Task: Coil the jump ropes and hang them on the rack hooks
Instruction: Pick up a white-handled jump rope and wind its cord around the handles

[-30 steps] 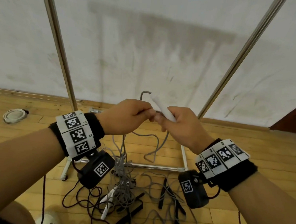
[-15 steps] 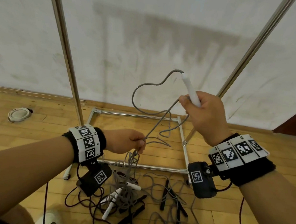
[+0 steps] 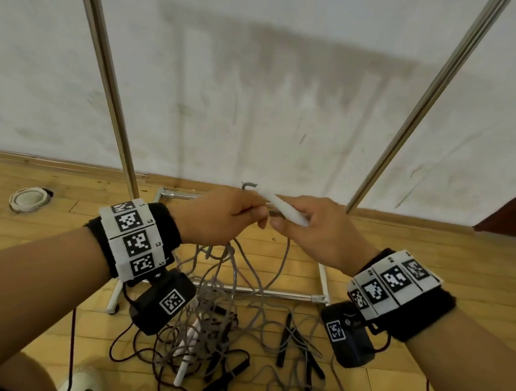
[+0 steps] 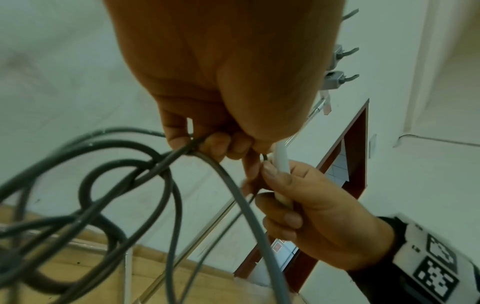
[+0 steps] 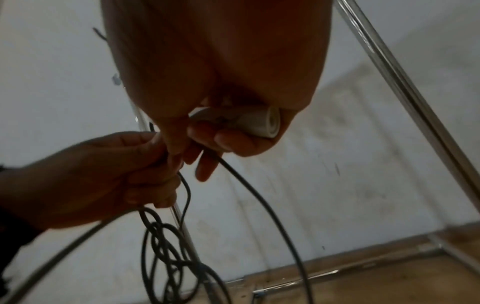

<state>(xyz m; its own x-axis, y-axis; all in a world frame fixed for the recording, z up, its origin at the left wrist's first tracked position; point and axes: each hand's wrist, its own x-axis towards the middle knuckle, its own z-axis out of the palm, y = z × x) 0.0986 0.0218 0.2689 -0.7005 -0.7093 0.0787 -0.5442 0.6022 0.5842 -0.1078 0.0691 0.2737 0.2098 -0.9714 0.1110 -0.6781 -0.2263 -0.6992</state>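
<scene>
Both hands are clamped and close together in front of the rack: the right hand (image 3: 318, 230) has its fingers wrapped round a white handle (image 3: 283, 211), and the left hand (image 3: 218, 217) is pinching a bundle of grey rope (image 4: 155, 164) strands right beside that handle, fingertips almost touching. From the left wrist view you can see several loops of that grey cord gathered at the left fingers (image 4: 215, 144) and drooping away below, so a coil is forming, but it's loose and uneven. Plenty of the rope hangs down from the hands towards the rack's base frame (image 3: 259, 291) and runs into the tangle on the floor.

And what a tangle it is. In front of the base frame, on the wooden floor (image 3: 49, 235), lies a pile of ropes (image 3: 209, 344): grey cord, dark cord, another white handle (image 3: 185, 370), several black handles (image 3: 283, 340). None of that looks coiled. How many ropes are in there, I can't say.

The rack's two uprights (image 3: 111, 93) rise either side of the hands, and the left wrist view catches a row of hooks (image 4: 337, 78) up high; those in view look bare. So my read: early days. One rope is partway gathered, nothing is visibly hung, and the rest of the heap waits to be separated, coiled and lifted to those hooks.
</scene>
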